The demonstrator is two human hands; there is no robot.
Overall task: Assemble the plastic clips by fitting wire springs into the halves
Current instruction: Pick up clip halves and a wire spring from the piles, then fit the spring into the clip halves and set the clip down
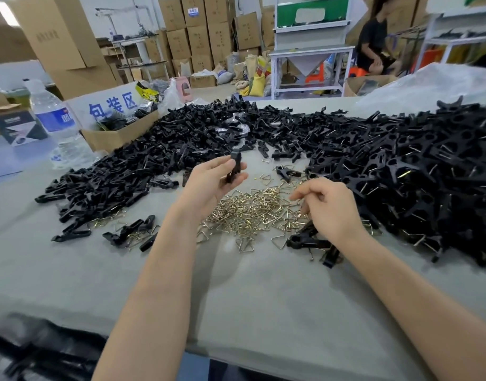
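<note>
The left hand (211,180) pinches a black clip half (234,166) upright above the grey surface (236,292). The right hand (328,207), fingers curled, hovers over the springs (247,213); I cannot tell whether it grips one. The springs lie tangled, so several may lift together or snag. A sign (112,105) reads "包装区".

Near side is wide open: bare grey table (250,303) from the edge to the wire springs (247,213) heaped mid-table. Black clip halves (112,174) bank up on the left, a taller pile (417,171) walls the right, and both meet across the back. Loose clips (129,233) sit left of the springs, a second cluster (310,242) at their near right corner. Left hand (209,185), gripping a clip half (234,166), hangs over the lane behind them.
</note>
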